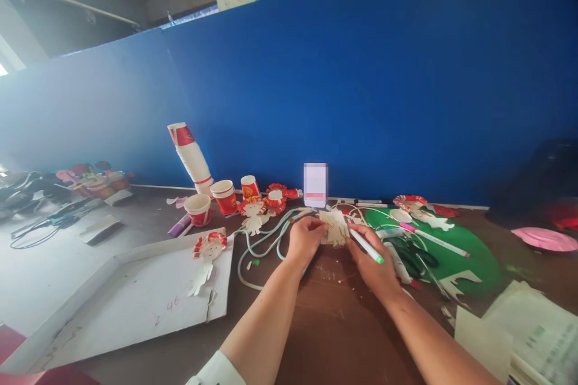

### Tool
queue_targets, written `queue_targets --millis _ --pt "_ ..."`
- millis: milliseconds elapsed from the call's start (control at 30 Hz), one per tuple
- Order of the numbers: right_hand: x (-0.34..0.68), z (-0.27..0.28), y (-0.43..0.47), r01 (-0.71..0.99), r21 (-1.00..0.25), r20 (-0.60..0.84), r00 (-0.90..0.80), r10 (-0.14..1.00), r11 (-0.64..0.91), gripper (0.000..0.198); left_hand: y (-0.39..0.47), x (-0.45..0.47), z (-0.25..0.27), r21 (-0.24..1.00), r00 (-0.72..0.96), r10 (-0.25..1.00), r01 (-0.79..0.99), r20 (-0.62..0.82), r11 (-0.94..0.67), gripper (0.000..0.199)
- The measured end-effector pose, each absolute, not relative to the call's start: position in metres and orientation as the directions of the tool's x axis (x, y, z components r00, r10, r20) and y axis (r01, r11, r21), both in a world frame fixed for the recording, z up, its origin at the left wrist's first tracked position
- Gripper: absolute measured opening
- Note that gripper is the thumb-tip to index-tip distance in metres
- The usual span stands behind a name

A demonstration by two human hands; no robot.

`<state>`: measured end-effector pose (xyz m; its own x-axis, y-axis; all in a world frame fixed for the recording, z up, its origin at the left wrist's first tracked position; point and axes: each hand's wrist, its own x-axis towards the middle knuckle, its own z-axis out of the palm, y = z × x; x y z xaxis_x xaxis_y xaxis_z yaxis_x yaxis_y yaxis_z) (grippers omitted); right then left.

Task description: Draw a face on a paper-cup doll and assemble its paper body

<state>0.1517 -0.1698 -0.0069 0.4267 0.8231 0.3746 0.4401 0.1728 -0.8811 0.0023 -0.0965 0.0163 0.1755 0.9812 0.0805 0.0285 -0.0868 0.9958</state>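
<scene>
My left hand pinches the left edge of a small cream paper piece with cut, uneven lower edges. On its other side, my right hand is closed around a white marker with a green end pointing toward me. The marker's tip lies at the paper's right edge; whether it touches is hard to tell. Behind the paper stands a blurred white card or screen. Paper figures with red frilled rims lie around, one figure left of my hands and another to the right.
A shallow white box lid holds another paper figure. Paper cups and a leaning cup stack stand at back left. A pale cable loops beside my left hand. Scissors and a pink-capped marker lie on green sheet.
</scene>
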Motion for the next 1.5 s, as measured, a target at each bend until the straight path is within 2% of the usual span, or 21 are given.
queue_targets --millis 167,333,500,667,833,1100,1267,1500 --pt "0.150 -0.005 -0.171 0.446 -0.883 0.352 0.426 0.833 0.145 0.036 -0.096 0.004 0.016 0.989 0.120 0.987 0.091 0.107 -0.118 0.014" --pt "0.149 -0.002 -0.172 0.429 -0.891 0.339 0.419 0.842 0.146 0.038 -0.097 0.006 0.012 0.985 0.063 0.984 0.045 0.164 -0.167 0.032" --pt "0.148 0.002 -0.174 0.384 -0.918 0.284 0.448 0.848 0.104 0.038 -0.098 0.005 0.009 0.984 0.093 0.984 0.069 0.155 -0.162 0.043" --pt "0.145 0.002 -0.175 0.342 -0.934 0.256 0.444 0.859 0.102 0.046 -0.101 0.003 0.013 0.983 0.160 0.974 0.063 0.162 -0.174 0.041" --pt "0.143 0.001 -0.173 0.359 -0.931 0.242 0.476 0.845 0.064 0.043 -0.105 0.003 0.017 0.987 0.161 0.976 0.028 0.150 -0.156 0.039" --pt "0.140 0.006 -0.173 0.292 -0.955 0.205 0.504 0.839 0.058 0.045 -0.106 0.006 0.016 0.987 0.258 0.963 -0.155 0.077 -0.037 0.038" --pt "0.137 0.010 -0.175 0.342 -0.939 0.220 0.497 0.840 0.043 0.043 -0.104 0.005 0.013 0.971 0.270 0.961 -0.238 0.054 0.012 0.032" --pt "0.133 0.014 -0.177 0.401 -0.913 0.279 0.481 0.831 0.074 0.038 -0.103 0.005 0.008 0.967 0.260 0.964 -0.252 0.048 0.020 0.029"
